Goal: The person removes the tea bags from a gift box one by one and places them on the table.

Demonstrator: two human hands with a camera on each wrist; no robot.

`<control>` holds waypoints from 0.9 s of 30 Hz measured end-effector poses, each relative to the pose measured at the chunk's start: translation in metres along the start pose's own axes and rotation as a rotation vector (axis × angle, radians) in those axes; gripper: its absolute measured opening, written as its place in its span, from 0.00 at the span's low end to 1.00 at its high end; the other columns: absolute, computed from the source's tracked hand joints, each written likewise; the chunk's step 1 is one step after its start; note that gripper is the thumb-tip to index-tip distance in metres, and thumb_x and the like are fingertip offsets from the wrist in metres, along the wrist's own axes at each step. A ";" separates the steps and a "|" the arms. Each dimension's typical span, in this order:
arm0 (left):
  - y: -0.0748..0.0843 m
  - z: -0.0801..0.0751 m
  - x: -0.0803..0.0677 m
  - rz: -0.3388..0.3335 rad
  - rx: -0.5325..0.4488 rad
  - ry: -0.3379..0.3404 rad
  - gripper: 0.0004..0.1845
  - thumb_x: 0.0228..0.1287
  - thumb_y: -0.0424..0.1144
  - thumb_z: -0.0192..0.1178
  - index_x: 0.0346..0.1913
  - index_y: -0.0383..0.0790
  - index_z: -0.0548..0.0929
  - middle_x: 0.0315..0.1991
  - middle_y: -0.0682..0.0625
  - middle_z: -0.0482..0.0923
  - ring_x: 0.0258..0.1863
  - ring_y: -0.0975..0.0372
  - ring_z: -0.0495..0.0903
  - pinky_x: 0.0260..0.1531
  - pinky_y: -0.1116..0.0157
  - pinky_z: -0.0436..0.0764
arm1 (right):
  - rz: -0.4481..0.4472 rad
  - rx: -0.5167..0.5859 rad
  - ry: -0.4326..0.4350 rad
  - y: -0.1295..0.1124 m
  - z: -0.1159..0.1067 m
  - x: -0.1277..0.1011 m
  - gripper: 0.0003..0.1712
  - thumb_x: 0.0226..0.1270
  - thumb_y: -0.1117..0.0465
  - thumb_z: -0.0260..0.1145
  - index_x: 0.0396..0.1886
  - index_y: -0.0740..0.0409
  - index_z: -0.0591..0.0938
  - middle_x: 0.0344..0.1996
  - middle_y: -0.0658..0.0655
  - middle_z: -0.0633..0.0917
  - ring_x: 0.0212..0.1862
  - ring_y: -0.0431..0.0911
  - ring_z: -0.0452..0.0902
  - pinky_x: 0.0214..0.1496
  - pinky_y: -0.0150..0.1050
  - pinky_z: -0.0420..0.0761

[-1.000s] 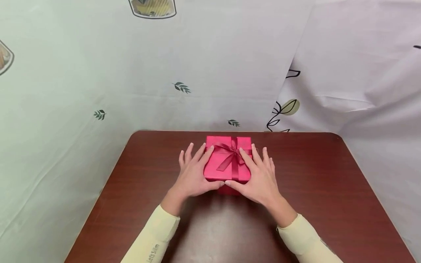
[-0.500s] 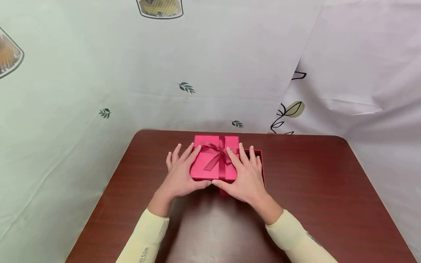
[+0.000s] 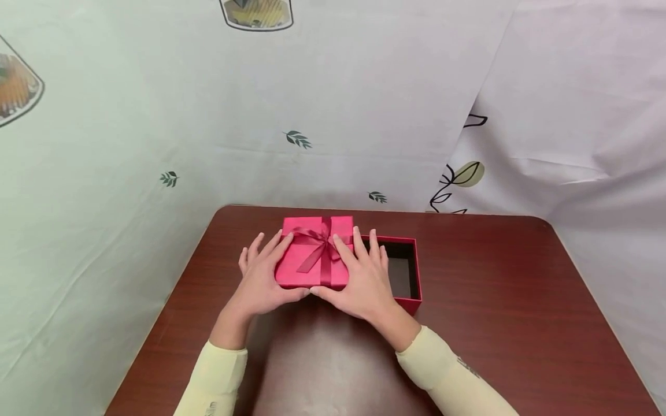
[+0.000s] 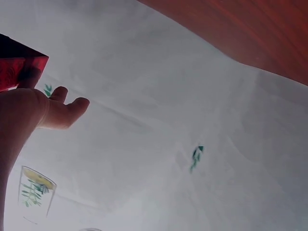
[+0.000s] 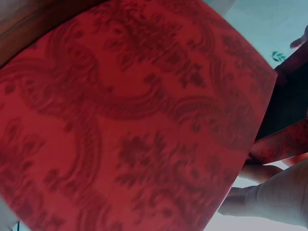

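Our left hand [image 3: 262, 283] and right hand [image 3: 364, 280] grip the pink box lid [image 3: 314, 260] from both sides, fingers [image 3: 340, 249] spread flat on top, thumbs pinching its near edge. A dark red ribbon bow [image 3: 318, 249] sits between the two sets of fingers. Lid held off the open red box base [image 3: 403, 271], which lies just right of our right fingers on the brown desk [image 3: 494, 300]. Right wrist view: patterned red wall [image 5: 125, 130] close up. Leaf-print white cloth [image 3: 338, 104] hangs beyond the desk.
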State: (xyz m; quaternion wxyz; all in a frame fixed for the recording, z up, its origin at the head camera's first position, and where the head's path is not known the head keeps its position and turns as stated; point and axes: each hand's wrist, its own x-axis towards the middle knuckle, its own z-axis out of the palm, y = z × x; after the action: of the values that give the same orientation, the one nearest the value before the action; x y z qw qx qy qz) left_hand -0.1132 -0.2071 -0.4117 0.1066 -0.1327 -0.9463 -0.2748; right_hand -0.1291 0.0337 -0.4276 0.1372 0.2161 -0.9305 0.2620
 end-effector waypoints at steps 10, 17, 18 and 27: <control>-0.021 -0.013 -0.014 -0.056 -0.043 0.025 0.61 0.34 0.56 0.82 0.76 0.48 0.65 0.75 0.42 0.58 0.73 0.42 0.45 0.60 0.31 0.43 | -0.038 0.011 -0.031 -0.020 0.018 0.011 0.59 0.48 0.20 0.64 0.77 0.41 0.65 0.77 0.61 0.56 0.76 0.66 0.42 0.68 0.67 0.54; -0.033 -0.017 -0.020 -0.087 -0.055 0.017 0.61 0.33 0.54 0.83 0.76 0.46 0.65 0.75 0.41 0.58 0.73 0.42 0.46 0.59 0.30 0.43 | -0.049 -0.009 -0.072 -0.029 0.028 0.014 0.59 0.49 0.20 0.63 0.78 0.41 0.63 0.77 0.62 0.55 0.76 0.67 0.42 0.69 0.66 0.55; -0.035 -0.017 -0.021 -0.089 -0.057 0.016 0.61 0.33 0.53 0.83 0.76 0.46 0.65 0.75 0.41 0.58 0.73 0.41 0.46 0.59 0.30 0.43 | -0.053 -0.007 -0.082 -0.030 0.029 0.015 0.59 0.49 0.20 0.63 0.78 0.41 0.63 0.77 0.62 0.54 0.76 0.67 0.42 0.69 0.66 0.55; -0.049 -0.022 -0.028 -0.134 -0.061 -0.016 0.63 0.30 0.49 0.84 0.76 0.46 0.64 0.75 0.40 0.58 0.72 0.40 0.47 0.59 0.28 0.43 | -0.073 0.023 -0.227 -0.036 0.039 0.016 0.64 0.47 0.30 0.74 0.81 0.40 0.55 0.78 0.63 0.49 0.76 0.68 0.38 0.70 0.65 0.53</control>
State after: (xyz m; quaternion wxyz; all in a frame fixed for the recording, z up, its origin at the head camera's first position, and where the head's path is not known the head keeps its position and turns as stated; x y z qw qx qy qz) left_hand -0.0991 -0.2645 -0.4250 0.0762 -0.0744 -0.9451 -0.3089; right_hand -0.1314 -0.0208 -0.4378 0.0380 0.2797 -0.9285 0.2414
